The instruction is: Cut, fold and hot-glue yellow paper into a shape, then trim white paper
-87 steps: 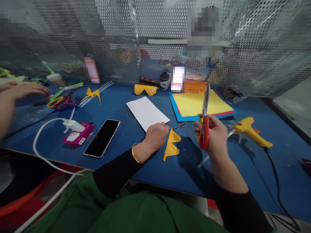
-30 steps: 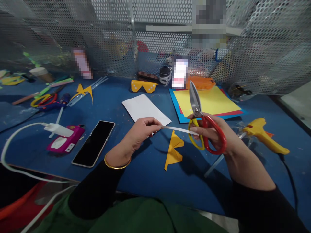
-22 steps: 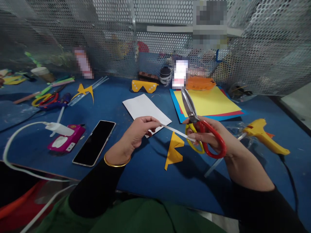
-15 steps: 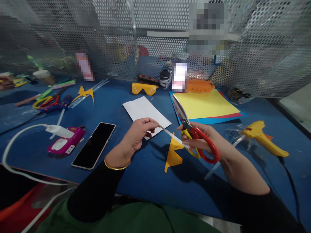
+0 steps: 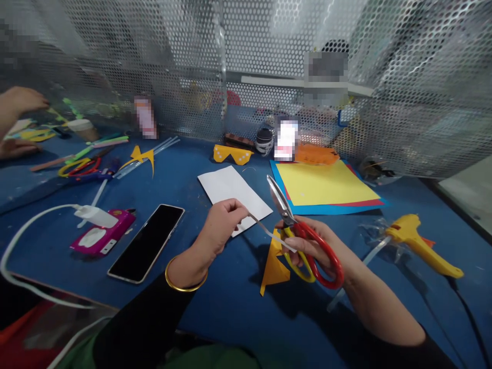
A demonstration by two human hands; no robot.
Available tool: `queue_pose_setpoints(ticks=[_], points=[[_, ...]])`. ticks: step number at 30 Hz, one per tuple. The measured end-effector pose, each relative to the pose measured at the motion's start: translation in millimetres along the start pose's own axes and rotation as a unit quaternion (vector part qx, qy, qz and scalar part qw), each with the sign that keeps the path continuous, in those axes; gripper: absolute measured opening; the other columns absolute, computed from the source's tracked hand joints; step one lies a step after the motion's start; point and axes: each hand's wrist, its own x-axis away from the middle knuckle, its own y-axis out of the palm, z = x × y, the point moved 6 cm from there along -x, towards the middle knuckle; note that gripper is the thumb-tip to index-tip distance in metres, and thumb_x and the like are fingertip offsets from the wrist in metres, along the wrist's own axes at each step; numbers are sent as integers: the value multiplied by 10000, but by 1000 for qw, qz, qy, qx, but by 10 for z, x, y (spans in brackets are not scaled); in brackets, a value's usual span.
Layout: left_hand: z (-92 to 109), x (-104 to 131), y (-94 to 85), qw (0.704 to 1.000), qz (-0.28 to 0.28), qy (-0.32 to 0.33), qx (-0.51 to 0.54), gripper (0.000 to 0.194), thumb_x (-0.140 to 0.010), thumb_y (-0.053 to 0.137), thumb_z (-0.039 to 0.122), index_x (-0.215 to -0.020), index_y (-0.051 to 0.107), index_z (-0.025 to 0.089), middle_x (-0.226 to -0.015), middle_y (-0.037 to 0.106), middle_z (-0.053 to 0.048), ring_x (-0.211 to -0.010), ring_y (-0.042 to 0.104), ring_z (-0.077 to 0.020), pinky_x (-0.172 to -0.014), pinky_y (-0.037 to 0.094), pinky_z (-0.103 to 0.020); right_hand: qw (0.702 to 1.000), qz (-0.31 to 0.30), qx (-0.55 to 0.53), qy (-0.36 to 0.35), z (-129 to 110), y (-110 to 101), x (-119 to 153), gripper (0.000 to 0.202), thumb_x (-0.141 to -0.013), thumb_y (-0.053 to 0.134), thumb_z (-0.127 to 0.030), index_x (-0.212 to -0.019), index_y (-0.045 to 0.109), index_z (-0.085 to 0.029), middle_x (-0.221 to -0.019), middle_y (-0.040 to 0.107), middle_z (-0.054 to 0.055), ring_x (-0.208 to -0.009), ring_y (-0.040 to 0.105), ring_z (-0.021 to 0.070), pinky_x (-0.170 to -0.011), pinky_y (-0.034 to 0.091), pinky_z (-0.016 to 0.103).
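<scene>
A thin white paper strip [image 5: 263, 226] stretches, slightly bent, between my two hands. My left hand [image 5: 223, 224] pinches its far end between thumb and fingertips, over the white paper sheet [image 5: 230, 185]. My right hand [image 5: 315, 247] grips scissors [image 5: 318, 251] with red and yellow handles, the blades pointing up and away from me. The strip's near end lies under my right thumb, against the yellow handle. Just below on the table is a folded orange-yellow paper piece [image 5: 275, 266], partly hidden by my right hand and the scissors.
A yellow glue gun [image 5: 417, 241] lies right, coloured paper sheets [image 5: 326, 184] behind. To the left are a black phone [image 5: 148, 243] and a magenta power strip [image 5: 105, 236]. A yellow paper mask [image 5: 232, 154] stands at the back. Another person's hand [image 5: 25, 100] shows far left.
My view has shifted, so the table sits lower in the picture. The strip has gone from nearly straight to slightly bent. The other person's hands show more at the left.
</scene>
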Motion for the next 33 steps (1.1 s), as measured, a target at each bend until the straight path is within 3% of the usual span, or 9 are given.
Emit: queue_pose_setpoints(ticks=[6, 8, 12, 14, 17, 21, 24, 30, 33], points=[[31, 32, 15, 1000, 2, 11, 1, 99, -676, 630, 225, -594, 609, 173, -566, 499, 24, -556, 451, -110, -527, 365, -240, 999, 27, 41, 16, 52, -42, -17, 372, -771, 811, -364, -1059, 631, -214, -700, 633, -50, -524, 643, 97, -519, 535, 216], [22, 49, 49, 998, 6, 0, 68, 89, -695, 682, 231, -746, 684, 159, -645, 568, 9, -601, 497, -111, -542, 397, -225, 998, 41, 43, 13, 61, -32, -24, 369, -767, 812, -355, -1062, 637, -220, -718, 642, -47, -522, 646, 101, -528, 545, 232], [-79, 105, 177, 968, 15, -46, 245, 382, -785, 740, 357, -1100, 646, 162, -876, 679, -49, -690, 613, -136, -597, 490, -247, 992, 105, 18, -61, 5, -40, -23, 367, -771, 805, -358, -1069, 640, -223, -707, 659, -32, -529, 650, 126, -542, 552, 276], [-168, 149, 244, 954, 24, -83, 288, 326, -844, 678, 423, -1003, 654, 140, -901, 678, -71, -664, 626, -142, -590, 510, -272, 987, 126, 9, -98, -22, -49, -14, 363, -781, 798, -350, -1082, 638, -226, -678, 654, -31, -546, 654, 141, -539, 544, 285], [-265, 229, 408, 948, -43, -137, 283, 370, -822, 711, 479, -893, 698, 116, -824, 663, -66, -644, 605, -123, -581, 488, -249, 984, 134, 3, -115, -26, -52, -14, 363, -781, 799, -334, -1090, 637, -235, -667, 640, -39, -561, 648, 139, -539, 542, 282], [-257, 309, 511, 957, -107, -117, 241, 198, -705, 828, 285, -785, 720, 140, -802, 669, -34, -733, 612, -112, -633, 468, -211, 988, 130, 3, -85, 7, -5, -40, 404, -720, 841, -338, -1056, 645, -226, -687, 643, -38, -545, 634, 125, -535, 558, 274], [-242, 320, 495, 961, -98, -110, 234, 127, -714, 798, 222, -710, 700, 142, -745, 659, -22, -728, 607, -109, -654, 476, -215, 987, 139, 12, -73, 8, 22, -45, 448, -666, 877, -340, -1036, 655, -218, -684, 657, -35, -527, 631, 121, -516, 546, 258], [-175, 275, 378, 964, -43, -99, 243, 89, -775, 750, 208, -749, 690, 148, -724, 681, -22, -726, 666, -121, -626, 484, -206, 978, 179, 29, -106, -42, -84, 22, 375, -780, 804, -362, -1107, 664, -244, -627, 671, -22, -562, 622, 138, -524, 518, 259], [-162, 273, 364, 964, -37, -98, 245, 81, -778, 745, 193, -747, 688, 145, -711, 689, -22, -697, 670, -115, -603, 479, -196, 974, 194, 34, -112, -76, -108, 47, 371, -756, 821, -341, -1085, 672, -259, -637, 666, -25, -563, 622, 148, -523, 525, 275]])
